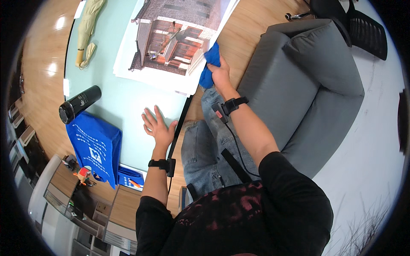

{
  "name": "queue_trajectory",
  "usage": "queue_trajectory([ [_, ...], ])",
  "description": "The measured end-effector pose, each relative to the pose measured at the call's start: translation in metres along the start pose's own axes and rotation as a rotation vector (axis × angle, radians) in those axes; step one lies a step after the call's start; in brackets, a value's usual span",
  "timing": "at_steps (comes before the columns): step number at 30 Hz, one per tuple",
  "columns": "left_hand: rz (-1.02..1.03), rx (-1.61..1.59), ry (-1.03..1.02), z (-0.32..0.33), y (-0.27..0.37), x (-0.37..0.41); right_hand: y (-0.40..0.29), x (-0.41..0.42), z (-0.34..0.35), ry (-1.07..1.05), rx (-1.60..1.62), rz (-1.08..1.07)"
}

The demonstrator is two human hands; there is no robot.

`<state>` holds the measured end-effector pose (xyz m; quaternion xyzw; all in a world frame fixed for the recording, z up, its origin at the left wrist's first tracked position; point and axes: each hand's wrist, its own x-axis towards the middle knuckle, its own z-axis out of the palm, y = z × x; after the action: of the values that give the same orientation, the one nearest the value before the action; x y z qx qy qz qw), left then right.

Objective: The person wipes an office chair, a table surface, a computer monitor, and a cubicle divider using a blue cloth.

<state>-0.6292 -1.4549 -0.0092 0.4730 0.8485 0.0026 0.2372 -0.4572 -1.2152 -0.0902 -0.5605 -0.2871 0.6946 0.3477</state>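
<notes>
My right hand point(220, 75) grips a bunched blue cloth point(209, 76) at the table's near edge, beside the corner of a large printed picture of a building point(179, 41). A pair of eyeglasses point(155, 55) lies on the print. On the pale green glass tabletop point(134, 99), my left hand point(159, 125) rests palm down with its fingers spread and holds nothing. A black bottle point(84, 101) lies on its side left of that hand, against a blue bag with white writing point(96, 144).
A folded beige umbrella point(86, 32) lies at the far left of the tabletop. Near the lower left corner are a folded blue item point(130, 174) and an orange object point(134, 183). A grey sofa point(285, 80) stands at the right, with a black chair point(366, 33) beyond it.
</notes>
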Motion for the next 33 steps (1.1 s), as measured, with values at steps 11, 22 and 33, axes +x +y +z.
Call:
queue_trajectory([
  [11, 0.276, -0.393, 0.173, -0.014, -0.036, -0.020, 0.100, -0.129, 0.018, -0.065, -0.320, -0.381],
  [22, 0.266, -0.132, 0.062, 0.000, -0.158, -0.176, 0.200, -0.319, 0.065, 0.019, -0.511, -0.448],
  [33, 0.180, 0.071, -0.117, 0.016, -0.163, -0.185, 0.172, -0.293, 0.075, 0.197, -0.787, -0.456],
])
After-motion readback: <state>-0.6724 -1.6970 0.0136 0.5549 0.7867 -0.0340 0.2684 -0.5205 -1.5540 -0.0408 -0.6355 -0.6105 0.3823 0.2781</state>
